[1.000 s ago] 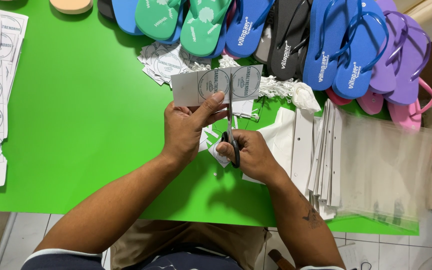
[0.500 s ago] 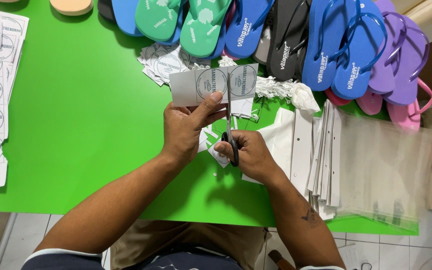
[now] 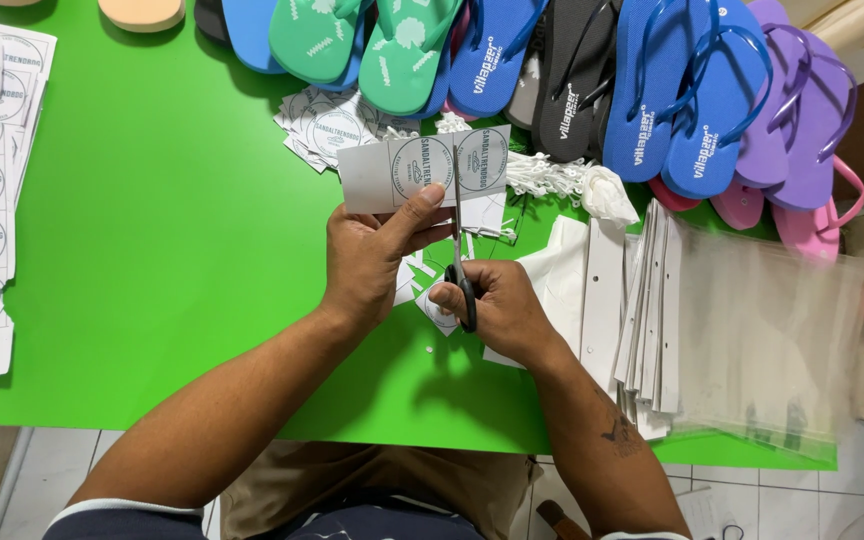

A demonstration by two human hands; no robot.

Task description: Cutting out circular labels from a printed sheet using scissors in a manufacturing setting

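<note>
Green tabletop (image 3: 132, 250) carries flip-flops (image 3: 592, 80) along its far edge and clear bags (image 3: 762, 340) at its right edge. Near the far edge, the left hand (image 3: 372, 255) has its fingers grasping a strip of round labels (image 3: 422, 168). The right hand (image 3: 497, 305) has its fingers clenched through black-handled scissors (image 3: 460, 250), blades cutting into the strip.

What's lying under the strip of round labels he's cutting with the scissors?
Beneath the label strip held by the left hand lie cut round labels, white scraps and the green table. Whatever sits directly behind the strip is covered.
</note>
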